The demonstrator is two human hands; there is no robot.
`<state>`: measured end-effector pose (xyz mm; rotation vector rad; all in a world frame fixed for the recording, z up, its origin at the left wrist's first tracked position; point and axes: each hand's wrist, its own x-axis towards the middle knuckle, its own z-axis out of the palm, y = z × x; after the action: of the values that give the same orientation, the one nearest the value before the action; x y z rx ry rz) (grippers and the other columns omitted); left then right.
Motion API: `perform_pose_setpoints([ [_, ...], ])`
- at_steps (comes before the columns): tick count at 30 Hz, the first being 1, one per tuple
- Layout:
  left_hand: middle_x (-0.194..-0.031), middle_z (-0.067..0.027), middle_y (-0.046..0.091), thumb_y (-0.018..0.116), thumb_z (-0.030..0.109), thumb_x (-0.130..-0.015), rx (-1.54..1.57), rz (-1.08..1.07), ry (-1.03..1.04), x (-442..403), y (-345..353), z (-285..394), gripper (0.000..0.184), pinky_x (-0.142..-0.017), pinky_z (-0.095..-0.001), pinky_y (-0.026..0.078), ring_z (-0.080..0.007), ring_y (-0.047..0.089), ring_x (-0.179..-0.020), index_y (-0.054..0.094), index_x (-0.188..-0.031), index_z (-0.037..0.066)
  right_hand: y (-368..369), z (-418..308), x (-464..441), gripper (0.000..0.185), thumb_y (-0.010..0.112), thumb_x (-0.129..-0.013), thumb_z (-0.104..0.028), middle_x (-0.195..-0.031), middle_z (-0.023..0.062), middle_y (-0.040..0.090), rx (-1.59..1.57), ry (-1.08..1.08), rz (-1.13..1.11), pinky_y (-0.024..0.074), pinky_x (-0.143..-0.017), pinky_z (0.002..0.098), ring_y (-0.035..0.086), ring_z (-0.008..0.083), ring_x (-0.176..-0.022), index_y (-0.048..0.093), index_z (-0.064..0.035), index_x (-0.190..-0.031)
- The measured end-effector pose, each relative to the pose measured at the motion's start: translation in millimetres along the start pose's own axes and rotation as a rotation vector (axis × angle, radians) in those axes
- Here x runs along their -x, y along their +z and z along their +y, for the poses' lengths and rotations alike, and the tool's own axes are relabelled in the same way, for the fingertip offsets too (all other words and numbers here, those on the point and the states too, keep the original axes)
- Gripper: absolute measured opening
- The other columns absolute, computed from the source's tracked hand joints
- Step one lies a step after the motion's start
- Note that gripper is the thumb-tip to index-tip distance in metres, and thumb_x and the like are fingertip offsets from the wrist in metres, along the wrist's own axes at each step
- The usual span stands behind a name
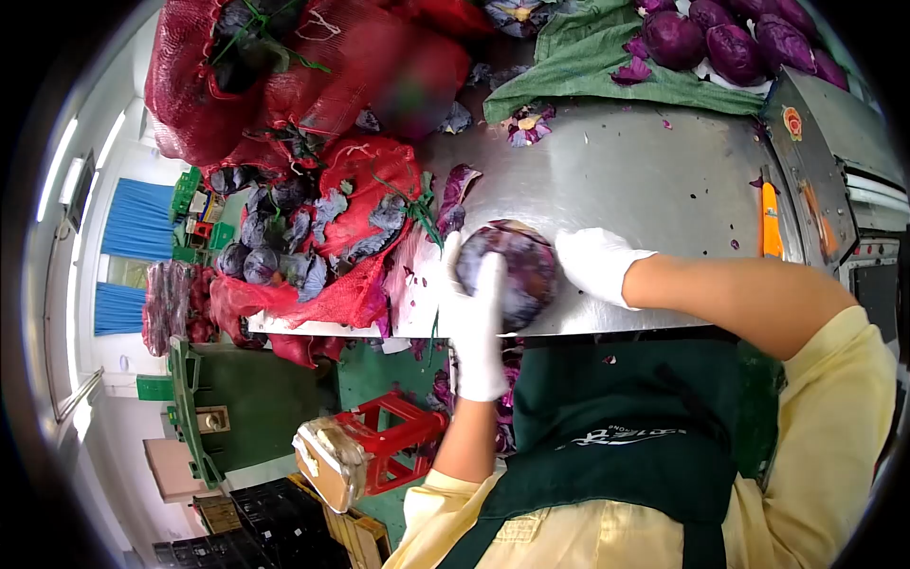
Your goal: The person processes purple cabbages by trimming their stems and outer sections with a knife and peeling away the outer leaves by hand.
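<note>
A red cabbage [512, 273] with dark, mottled outer leaves rests at the front edge of the metal table. My left hand [477, 318], in a white glove, grips it from the left with the thumb across its near face. Just right of the cabbage is my right hand [597, 266], also gloved and closed like a fist. Whatever it may hold is hidden from view. Left of the cabbage, a loose purple leaf [457, 194] lies near the green tie of a red mesh bag [370, 185].
Red mesh sacks of cabbages [322, 81] crowd the left. Peeled cabbages [735, 52] lie on a green cloth [626, 81] at the back right. A yellow-orange handled tool [770, 220] sits by the right-hand machine [806, 180]. A red stool [393, 450] stands below.
</note>
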<state>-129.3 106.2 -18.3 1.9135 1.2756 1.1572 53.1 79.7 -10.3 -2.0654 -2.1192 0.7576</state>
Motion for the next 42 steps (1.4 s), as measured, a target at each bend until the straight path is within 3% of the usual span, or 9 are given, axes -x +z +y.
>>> perform_pose_setpoints([
  [11,-0.149,-0.0112,0.045,0.053,0.021,-0.101,0.676,-0.071,-0.274,-23.3,-47.4,-83.1,0.052,-0.115,-0.0379,0.034,-0.0225,0.044,-0.135,0.043,-0.149,0.004,42.0,52.6,-60.5,0.020,0.054,-0.095,-0.020,-0.080,0.0250,0.067,0.005,-0.061,0.233,0.0543,-0.068,0.0506,0.068,0.0410,-0.070,0.057,-0.0009,-0.102],
  [14,-0.153,-0.0124,0.039,0.056,0.019,-0.100,0.722,-0.042,-0.309,5.8,-55.1,-73.9,0.061,-0.117,-0.0391,0.032,-0.0243,0.043,-0.137,0.031,-0.154,0.007,29.3,26.6,-28.7,0.023,0.051,-0.098,-0.023,-0.076,0.0105,0.066,-0.680,0.229,0.067,0.0521,-0.052,0.0341,0.065,0.0177,-0.061,0.057,-0.0011,-0.102],
  [21,-0.141,-0.0092,0.048,0.061,0.023,-0.100,1.000,-0.025,-0.390,22.3,-42.1,-64.7,0.052,-0.114,-0.0388,0.035,-0.0208,0.046,-0.131,0.037,-0.145,0.011,70.4,-56.4,27.4,0.052,0.052,-0.104,-0.046,-0.071,0.0036,0.060,-1.415,0.262,0.317,0.0430,-0.045,0.0242,0.054,0.0106,-0.047,0.054,0.0001,-0.128],
  [22,-0.140,-0.0057,0.051,0.068,0.050,-0.093,0.899,0.000,-0.421,19.6,-37.3,-59.0,0.061,-0.102,-0.0468,0.049,-0.0234,0.053,-0.129,0.044,-0.138,0.016,67.6,-39.1,15.9,0.055,0.052,-0.104,-0.048,-0.062,0.0007,0.053,-1.375,0.301,0.261,0.0413,-0.043,0.0257,0.052,0.0099,-0.043,0.053,0.0003,-0.130],
  [26,-0.135,-0.0072,0.052,0.061,0.045,-0.099,0.726,0.142,-0.568,-11.2,-1.2,-54.6,0.045,-0.100,-0.0396,0.046,-0.0211,0.054,-0.120,0.050,-0.130,0.015,44.6,-9.6,4.1,0.049,0.053,-0.105,-0.043,-0.064,-0.0013,0.052,-1.248,0.198,0.457,0.0397,-0.042,0.0240,0.051,0.0061,-0.045,0.052,-0.0071,-0.138],
  [29,-0.141,-0.0229,0.051,0.063,0.027,-0.099,0.012,0.054,0.038,-40.3,10.3,-44.8,0.062,-0.112,-0.0427,0.039,-0.0362,0.050,-0.130,0.040,-0.152,0.006,61.4,18.1,2.8,0.046,0.054,-0.105,-0.037,-0.069,-0.0011,0.052,-1.018,0.090,0.514,0.0420,-0.045,0.0229,0.050,0.0054,-0.047,0.052,-0.0094,-0.142],
  [30,-0.138,-0.0232,0.053,0.063,0.024,-0.097,-0.038,0.000,0.146,-51.3,8.0,-41.5,0.056,-0.112,-0.0415,0.038,-0.0365,0.050,-0.131,0.046,-0.148,0.006,58.5,20.8,8.5,0.051,0.060,-0.102,-0.037,-0.075,0.0059,0.059,-0.956,0.112,0.495,0.0474,-0.050,0.0291,0.056,0.0111,-0.050,0.055,0.0041,-0.131],
  [33,-0.129,-0.0147,0.059,0.064,0.019,-0.095,0.413,-0.355,0.024,-81.0,7.2,-52.7,0.040,-0.109,-0.0343,0.041,-0.0263,0.054,-0.125,0.064,-0.133,0.009,43.8,13.7,33.1,0.029,0.062,-0.100,-0.028,-0.074,0.0075,0.064,-0.930,0.092,0.590,0.0489,-0.055,0.0310,0.060,0.0149,-0.054,0.063,-0.0049,-0.117],
  [42,-0.122,-0.0083,0.057,0.072,0.016,-0.089,0.019,-0.408,0.075,-92.6,16.7,-35.5,0.039,-0.108,-0.0324,0.041,-0.0213,0.054,-0.119,0.067,-0.128,0.008,48.4,24.8,85.1,0.026,0.061,-0.099,-0.024,-0.066,0.0194,0.060,-0.636,0.142,0.492,0.0457,-0.056,0.0434,0.061,0.0377,-0.060,0.059,-0.0014,-0.087],
])
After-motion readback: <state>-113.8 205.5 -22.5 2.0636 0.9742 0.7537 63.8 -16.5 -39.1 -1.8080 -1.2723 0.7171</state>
